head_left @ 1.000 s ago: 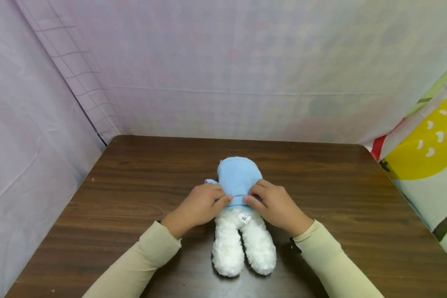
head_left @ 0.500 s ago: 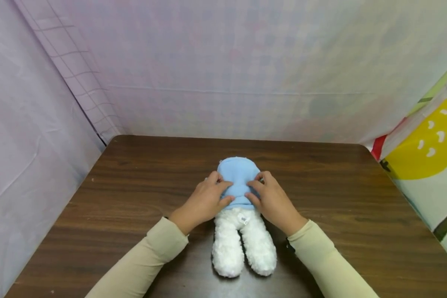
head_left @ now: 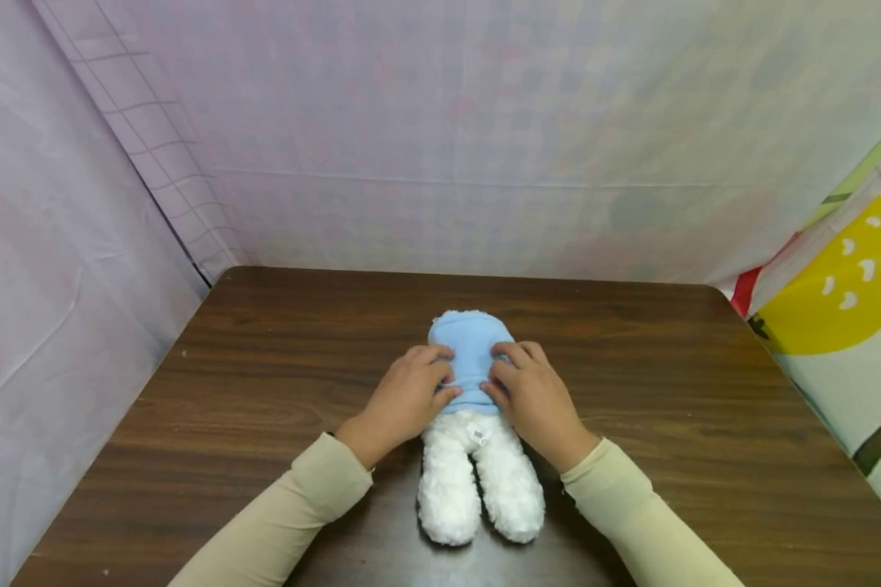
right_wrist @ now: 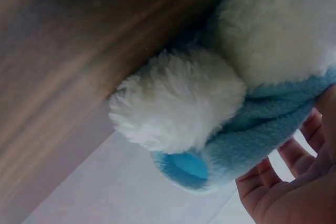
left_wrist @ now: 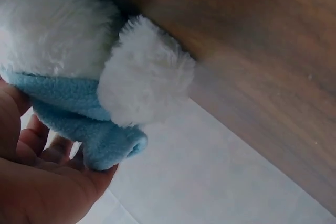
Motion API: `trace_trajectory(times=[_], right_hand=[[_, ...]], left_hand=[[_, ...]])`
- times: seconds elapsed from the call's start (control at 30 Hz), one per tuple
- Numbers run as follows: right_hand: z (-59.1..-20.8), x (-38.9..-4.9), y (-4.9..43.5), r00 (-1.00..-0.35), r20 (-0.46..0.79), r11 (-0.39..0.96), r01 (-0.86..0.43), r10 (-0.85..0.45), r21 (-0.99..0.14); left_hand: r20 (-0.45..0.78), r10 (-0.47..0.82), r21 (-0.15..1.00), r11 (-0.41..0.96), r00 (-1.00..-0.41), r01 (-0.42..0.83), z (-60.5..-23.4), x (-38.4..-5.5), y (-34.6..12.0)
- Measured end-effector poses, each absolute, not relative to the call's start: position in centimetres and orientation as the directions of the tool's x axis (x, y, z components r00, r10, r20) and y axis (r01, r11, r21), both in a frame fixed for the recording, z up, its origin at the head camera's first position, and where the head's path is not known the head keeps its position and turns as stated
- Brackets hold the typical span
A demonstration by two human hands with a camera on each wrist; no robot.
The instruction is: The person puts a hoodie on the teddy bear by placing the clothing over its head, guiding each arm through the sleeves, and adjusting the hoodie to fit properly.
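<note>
A white fluffy plush toy (head_left: pixel 449 489) lies on the table with its two legs toward me. A blue doll's shirt (head_left: pixel 473 350) covers its upper body, and white fluff peeks out past the far edge. My left hand (head_left: pixel 400 395) grips the shirt's left side with curled fingers, thumb near the hem. On the opposite side my right hand (head_left: pixel 543 399) holds the cloth the same way. From the right wrist, a hollow blue loop of the shirt (right_wrist: pixel 184 169) shows beside a white furry limb (right_wrist: pixel 181 100). A similar limb (left_wrist: pixel 147 72) sticks out beside the bunched cloth in the left wrist view.
The brown wooden table (head_left: pixel 301 326) spreads around the toy. Pale patterned cloth (head_left: pixel 440 139) hangs behind it, with a white curtain (head_left: pixel 66 326) at the left. A cloth with a yellow print (head_left: pixel 837 293) hangs at the right. A small white tag (head_left: pixel 479 434) sits between the legs.
Both hands have shifted slightly inward and up the shirt, and their fingers now lie farther over its sides. A fold near the hem has smoothed, and white fluff has appeared at the far edge.
</note>
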State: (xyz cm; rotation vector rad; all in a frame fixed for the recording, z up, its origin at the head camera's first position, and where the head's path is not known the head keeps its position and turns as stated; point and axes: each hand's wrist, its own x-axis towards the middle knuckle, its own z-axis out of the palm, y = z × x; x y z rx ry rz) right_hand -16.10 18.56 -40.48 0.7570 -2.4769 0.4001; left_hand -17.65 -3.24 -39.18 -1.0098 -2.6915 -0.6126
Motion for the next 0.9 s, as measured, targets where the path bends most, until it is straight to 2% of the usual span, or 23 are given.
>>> trace_trajectory(times=[0.17, 0.33, 0.67, 0.9], right_hand=[[-40.48, -16.12, 18.26, -0.676, 0.581, 0.789, -0.607, -0.452, -0.093], [-40.66, -16.2, 18.13, -0.673, 0.584, 0.789, -0.609, -0.454, -0.088], [-40.73, -16.19, 17.87, -0.756, 0.499, 0.837, -0.537, -0.424, -0.103], [-40.47, -16.08, 18.06, -0.701, 0.562, 0.838, -0.545, -0.439, -0.024]], left_hand=[[0.389, 0.606, 0.266, 0.647, -0.694, 0.714, -39.65, -17.74, -3.19], [0.448, 0.61, 0.227, 0.63, -0.654, 0.743, -39.84, -17.68, -3.19], [0.432, 0.623, 0.174, 0.653, -0.653, 0.738, -39.61, -17.37, -3.01], [0.413, 0.62, 0.175, 0.665, -0.667, 0.726, -39.8, -17.37, -2.94]])
